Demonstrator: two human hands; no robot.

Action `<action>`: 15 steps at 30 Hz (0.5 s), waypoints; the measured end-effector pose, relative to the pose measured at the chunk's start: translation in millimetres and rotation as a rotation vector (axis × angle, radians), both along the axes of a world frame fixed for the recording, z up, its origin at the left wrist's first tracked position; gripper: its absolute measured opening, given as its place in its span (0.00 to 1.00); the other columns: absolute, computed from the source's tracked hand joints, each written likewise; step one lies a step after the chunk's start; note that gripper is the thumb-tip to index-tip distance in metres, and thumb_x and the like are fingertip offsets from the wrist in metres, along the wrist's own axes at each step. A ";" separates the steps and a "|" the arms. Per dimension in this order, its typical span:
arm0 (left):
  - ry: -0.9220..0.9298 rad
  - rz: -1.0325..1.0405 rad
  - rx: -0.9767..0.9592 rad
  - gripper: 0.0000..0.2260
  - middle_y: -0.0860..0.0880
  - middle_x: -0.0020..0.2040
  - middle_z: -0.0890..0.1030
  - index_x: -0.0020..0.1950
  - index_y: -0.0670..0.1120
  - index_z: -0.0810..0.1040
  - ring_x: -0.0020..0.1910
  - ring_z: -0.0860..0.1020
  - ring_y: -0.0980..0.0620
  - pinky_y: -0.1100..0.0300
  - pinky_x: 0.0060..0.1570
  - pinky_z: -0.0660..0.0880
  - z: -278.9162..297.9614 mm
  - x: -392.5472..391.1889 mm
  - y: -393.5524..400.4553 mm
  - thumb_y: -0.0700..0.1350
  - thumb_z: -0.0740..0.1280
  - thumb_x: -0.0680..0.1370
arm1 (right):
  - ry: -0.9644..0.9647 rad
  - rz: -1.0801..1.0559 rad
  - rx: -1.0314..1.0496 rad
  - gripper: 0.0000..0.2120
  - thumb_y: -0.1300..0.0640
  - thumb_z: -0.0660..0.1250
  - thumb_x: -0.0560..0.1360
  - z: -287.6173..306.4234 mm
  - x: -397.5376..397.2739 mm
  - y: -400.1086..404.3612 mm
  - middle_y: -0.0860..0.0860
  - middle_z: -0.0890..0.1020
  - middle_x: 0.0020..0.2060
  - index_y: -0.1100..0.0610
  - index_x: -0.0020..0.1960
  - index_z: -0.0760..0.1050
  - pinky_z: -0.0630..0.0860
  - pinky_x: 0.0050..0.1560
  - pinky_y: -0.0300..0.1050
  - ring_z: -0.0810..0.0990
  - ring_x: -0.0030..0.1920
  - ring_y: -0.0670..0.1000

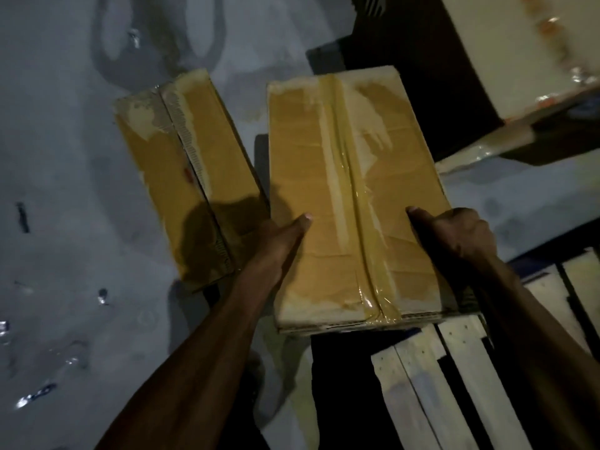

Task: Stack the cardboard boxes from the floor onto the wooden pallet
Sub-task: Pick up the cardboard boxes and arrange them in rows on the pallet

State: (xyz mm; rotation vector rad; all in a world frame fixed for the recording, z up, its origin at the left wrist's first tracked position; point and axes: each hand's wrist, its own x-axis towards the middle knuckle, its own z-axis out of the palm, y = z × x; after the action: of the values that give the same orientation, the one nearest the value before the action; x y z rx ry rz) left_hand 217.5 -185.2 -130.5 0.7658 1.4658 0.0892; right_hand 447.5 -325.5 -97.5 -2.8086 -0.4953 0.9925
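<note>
Held box (354,196): taped cardboard, long axis running 12 to 6 o'clock, raised between both hands. Wooden pallet (461,368) lies at 5 o'clock of it, slats partly under its near edge. Left hand (285,238): thumb on top, fingers hidden over the side. Right hand (461,235): curled round the right edge. Second box (185,177): on the floor at 9 o'clock.

Left hand (282,241) and right hand (461,235) extended, thumbs up.
</note>
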 end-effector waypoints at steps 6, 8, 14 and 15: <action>0.009 -0.177 0.205 0.21 0.48 0.54 0.83 0.62 0.43 0.80 0.54 0.81 0.45 0.59 0.48 0.75 69.3 -64.0 -46.3 0.52 0.76 0.74 | -0.010 -0.163 0.105 0.31 0.26 0.65 0.70 81.9 -82.2 -74.3 0.54 0.80 0.41 0.57 0.44 0.76 0.76 0.39 0.48 0.79 0.40 0.56; 0.000 -0.246 0.243 0.20 0.51 0.51 0.82 0.61 0.47 0.81 0.49 0.80 0.49 0.60 0.51 0.74 91.3 -88.6 -56.6 0.54 0.76 0.73 | -0.053 -0.235 0.120 0.34 0.24 0.64 0.68 107.3 -113.7 -99.7 0.55 0.80 0.43 0.57 0.46 0.77 0.79 0.47 0.53 0.79 0.43 0.58; -0.046 -0.383 0.322 0.22 0.53 0.49 0.82 0.58 0.52 0.80 0.52 0.80 0.46 0.53 0.58 0.78 167.2 -146.1 -94.3 0.60 0.78 0.69 | -0.135 -0.427 0.197 0.38 0.26 0.65 0.68 178.1 -205.3 -165.2 0.55 0.81 0.48 0.60 0.55 0.77 0.76 0.49 0.50 0.80 0.49 0.59; -0.043 -0.393 0.333 0.20 0.52 0.48 0.82 0.55 0.53 0.80 0.51 0.81 0.46 0.53 0.57 0.78 182.8 -151.0 -99.7 0.60 0.78 0.69 | -0.151 -0.460 0.215 0.39 0.26 0.65 0.67 191.0 -216.0 -173.1 0.55 0.80 0.50 0.60 0.58 0.77 0.76 0.50 0.51 0.79 0.50 0.59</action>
State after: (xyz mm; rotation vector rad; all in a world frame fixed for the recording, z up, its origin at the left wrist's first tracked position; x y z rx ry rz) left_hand 66.6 -285.0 52.3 1.3034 1.2490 0.0494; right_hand 231.5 -498.6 93.5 -2.6313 0.0381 0.5984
